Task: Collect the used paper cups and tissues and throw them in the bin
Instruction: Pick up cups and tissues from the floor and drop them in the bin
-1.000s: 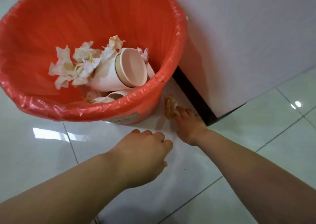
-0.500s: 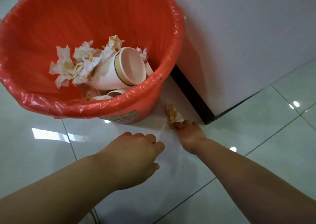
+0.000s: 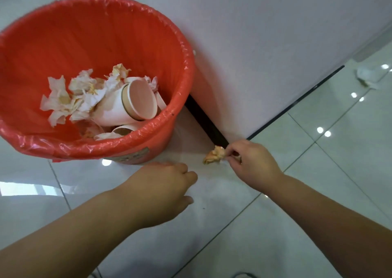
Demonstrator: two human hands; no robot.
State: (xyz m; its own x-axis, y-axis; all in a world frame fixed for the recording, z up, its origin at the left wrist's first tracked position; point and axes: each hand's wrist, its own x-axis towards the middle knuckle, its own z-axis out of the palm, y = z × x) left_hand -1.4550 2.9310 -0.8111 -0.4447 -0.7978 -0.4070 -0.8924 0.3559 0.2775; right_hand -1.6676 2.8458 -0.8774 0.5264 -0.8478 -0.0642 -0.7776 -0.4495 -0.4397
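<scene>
A red bin [image 3: 174, 69] lined with a red plastic bag stands on the floor at the left. Inside it lie white paper cups [image 3: 131, 103] and several crumpled stained tissues [image 3: 70, 99]. My right hand [image 3: 250, 163] pinches a small crumpled stained tissue [image 3: 214, 155] just above the floor, right of the bin and near the wall corner. In front of the bin, my left hand [image 3: 161, 188] hovers with curled fingers and holds nothing.
A white wall [image 3: 265, 44] with a dark base strip [image 3: 203, 118] runs close behind and to the right of the bin. Another crumpled white piece [image 3: 367, 76] lies on the glossy tiled floor at the far right.
My right hand has picked the small tissue off the floor beside the bin and drawn it back to the right. The view has pulled back from the bin.
</scene>
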